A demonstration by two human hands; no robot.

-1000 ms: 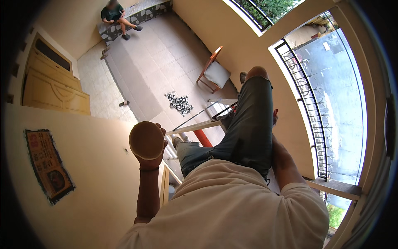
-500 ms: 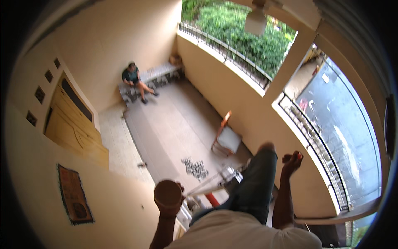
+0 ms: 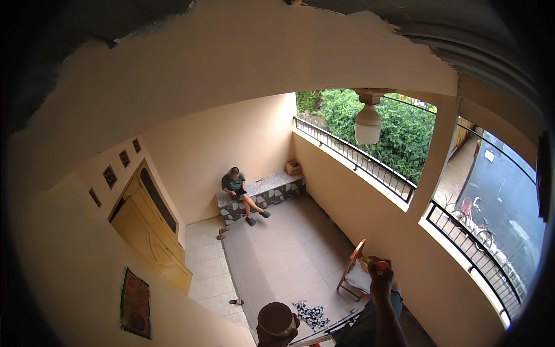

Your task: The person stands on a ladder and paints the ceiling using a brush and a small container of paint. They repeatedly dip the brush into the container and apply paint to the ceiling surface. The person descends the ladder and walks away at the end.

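Note:
My left hand [image 3: 293, 331], low in the view, grips a round tub [image 3: 275, 317] from the side. The tub's top faces me as a flat tan-brown disc; whether that is a lid or its contents I cannot tell. My right hand [image 3: 380, 279] is raised to the right, its fingers closed around a small thing with a red part [image 3: 381, 265]. The rest of that thing is hidden by the fingers.
High up, a beige beam [image 3: 248, 63] meets a dark, ragged-edged ceiling. A lamp [image 3: 368, 124] hangs ahead. Far below, a person [image 3: 233, 184] sits on a stone bench [image 3: 269, 188]. A chair [image 3: 354, 276] and a patterned cloth [image 3: 311, 315] are on the tiled floor.
My view has tilted up, bringing the beam and ceiling edge into sight. Both hands now appear lower in the picture, the right one closer to the left. The tub stays in my left hand.

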